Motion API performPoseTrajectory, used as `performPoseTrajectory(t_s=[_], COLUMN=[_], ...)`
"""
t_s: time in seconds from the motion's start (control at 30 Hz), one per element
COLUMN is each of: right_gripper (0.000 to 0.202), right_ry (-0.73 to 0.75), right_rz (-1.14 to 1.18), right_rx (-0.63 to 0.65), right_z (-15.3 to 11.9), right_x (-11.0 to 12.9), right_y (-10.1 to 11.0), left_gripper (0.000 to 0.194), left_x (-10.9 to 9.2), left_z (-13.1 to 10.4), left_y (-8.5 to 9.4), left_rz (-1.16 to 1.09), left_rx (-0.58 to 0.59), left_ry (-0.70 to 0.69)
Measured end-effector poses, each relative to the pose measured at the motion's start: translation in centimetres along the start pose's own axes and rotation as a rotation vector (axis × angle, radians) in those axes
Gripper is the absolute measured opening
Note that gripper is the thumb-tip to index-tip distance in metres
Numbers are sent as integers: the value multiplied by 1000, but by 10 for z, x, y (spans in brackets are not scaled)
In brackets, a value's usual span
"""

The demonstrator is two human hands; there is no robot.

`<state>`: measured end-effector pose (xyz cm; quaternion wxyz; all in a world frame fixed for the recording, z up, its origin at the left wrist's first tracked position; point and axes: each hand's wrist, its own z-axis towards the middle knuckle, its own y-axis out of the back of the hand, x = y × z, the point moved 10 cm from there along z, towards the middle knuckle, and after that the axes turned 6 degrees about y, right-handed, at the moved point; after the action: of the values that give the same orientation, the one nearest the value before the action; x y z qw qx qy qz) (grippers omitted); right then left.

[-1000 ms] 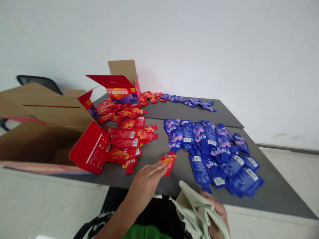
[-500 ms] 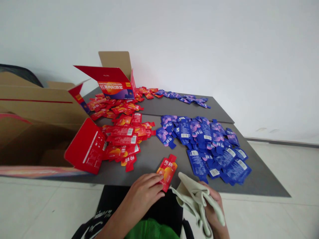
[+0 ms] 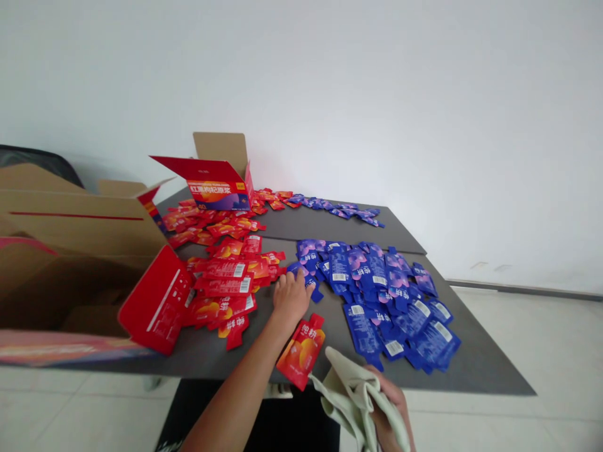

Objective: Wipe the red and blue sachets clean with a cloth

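Note:
My left hand [image 3: 291, 297] reaches forward, its fingertips over a blue sachet [image 3: 308, 287] at the left edge of the blue pile; thumb and fingers are apart. The sachet lies on the table, partly hidden by the hand. Closer to me, a single red sachet [image 3: 302, 353] rests by the table's front edge. My right hand [image 3: 393, 402] is closed round a crumpled pale green cloth [image 3: 353, 389], held at the front edge just right of the red sachet.
Blue sachets [image 3: 400, 295] lie piled on the right of the grey table [image 3: 480, 370]. Red sachets [image 3: 223, 285] are heaped left of centre. An open carton [image 3: 70, 213] stands at the left, a smaller open red box [image 3: 219, 188] farther back. More sachets line the far side, before a white wall.
My left hand has left the single red sachet and moved forward to the blue one. My right hand still grips the cloth. The camera view has shifted slightly.

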<state>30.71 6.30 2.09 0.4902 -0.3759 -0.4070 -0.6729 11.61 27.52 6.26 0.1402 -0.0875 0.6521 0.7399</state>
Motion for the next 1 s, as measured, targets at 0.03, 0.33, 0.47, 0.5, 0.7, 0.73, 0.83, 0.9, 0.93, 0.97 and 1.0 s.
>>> performPoseTrajectory(t_s=[0.03, 0.33, 0.47, 0.5, 0.7, 0.73, 0.83, 0.9, 0.93, 0.97, 1.0], right_gripper=[40, 32, 29, 29, 29, 30, 32, 30, 29, 28, 28], right_ry=[15, 89, 99, 98, 144, 137, 133, 134, 131, 128, 123], right_rz=[3, 58, 98, 109, 144, 141, 144, 144, 142, 140, 139], right_rx=[2, 11, 21, 28, 32, 35, 36, 40, 45, 53, 62], right_z=[1, 9, 8, 8, 8, 8, 6, 6, 6, 6, 5], right_x=[2, 17, 15, 14, 11, 9, 6, 5, 5, 4, 3], right_y=[0, -2, -1, -2, 1, 1, 2, 2, 1, 0, -1], left_gripper=[60, 72, 67, 67, 68, 69, 67, 66, 66, 66, 66], left_x=[3, 2, -4, -5, -17, -20, -29, -34, -36, -38, -40], left_z=[1, -17, -20, -19, -10, -8, -2, 1, 2, 3, 4], left_y=[-3, -5, -9, -10, -19, -20, -23, -25, -26, -27, -27], left_rz=[18, 99, 81, 74, 33, 29, 21, 17, 15, 12, 9], left_rx=[2, -31, -38, -39, -27, -25, -27, -35, -39, -45, -50], left_ry=[13, 24, -14, -24, -94, -100, -107, -107, -108, -109, -110])
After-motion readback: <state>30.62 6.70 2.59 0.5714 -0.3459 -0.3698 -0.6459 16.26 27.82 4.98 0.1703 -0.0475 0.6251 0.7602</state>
